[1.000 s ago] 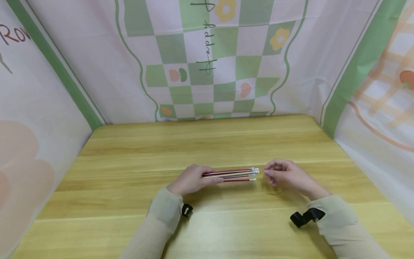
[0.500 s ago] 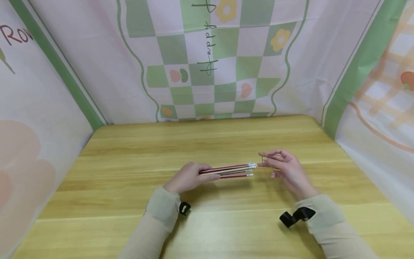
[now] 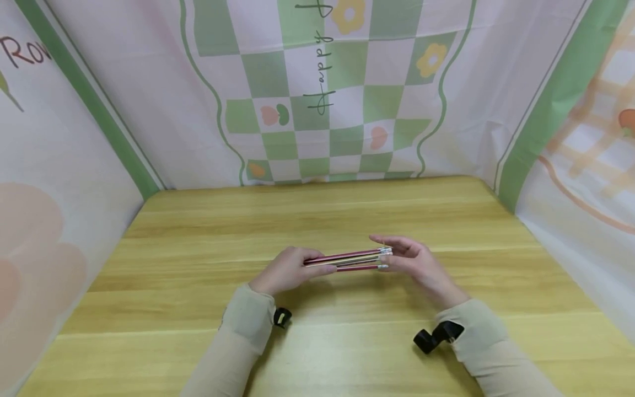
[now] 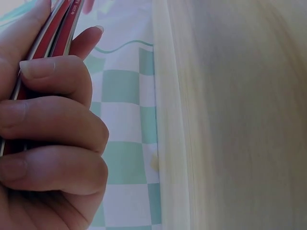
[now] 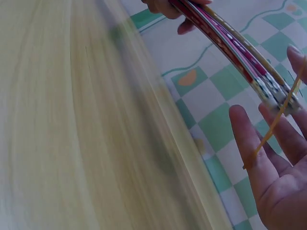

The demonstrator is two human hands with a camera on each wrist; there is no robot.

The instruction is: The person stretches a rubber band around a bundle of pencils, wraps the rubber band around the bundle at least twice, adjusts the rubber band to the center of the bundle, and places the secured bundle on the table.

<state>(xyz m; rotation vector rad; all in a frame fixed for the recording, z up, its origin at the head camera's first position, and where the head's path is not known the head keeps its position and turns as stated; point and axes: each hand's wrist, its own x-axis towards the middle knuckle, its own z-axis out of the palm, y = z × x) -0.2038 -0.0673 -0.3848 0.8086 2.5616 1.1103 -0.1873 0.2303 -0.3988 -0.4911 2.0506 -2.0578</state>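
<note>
While your left hand [image 3: 288,270] grips the pencils [image 3: 347,259], your right hand [image 3: 412,262] stretches a rubber band [image 5: 276,122] at their tips; slip it over next

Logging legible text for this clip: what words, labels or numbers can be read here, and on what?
"happy", rotated sideways, on the checked backdrop.
"Ro", cut off by the frame edge, on the left wall sheet.
Small print on the pencils held in the left hand: too blurred to read.
</note>
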